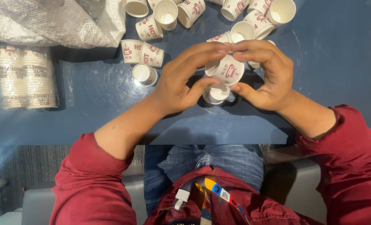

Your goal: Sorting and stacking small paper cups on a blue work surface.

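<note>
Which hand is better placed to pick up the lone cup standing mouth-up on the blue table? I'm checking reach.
Left, probably. The left hand is nearer the lone cup; the right hand lies beyond the held cup. Both are occupied.

We hold both hands together above the lap, fingertips meeting at the top and thumbs pointing inward below, so they form a ring. Our left hand (pixel 179 81) curls from the left, our right hand (pixel 264 77) from the right (palms facing each other). Both forearms are bare, red sleeves pushed up, elbows spread wide.
</note>
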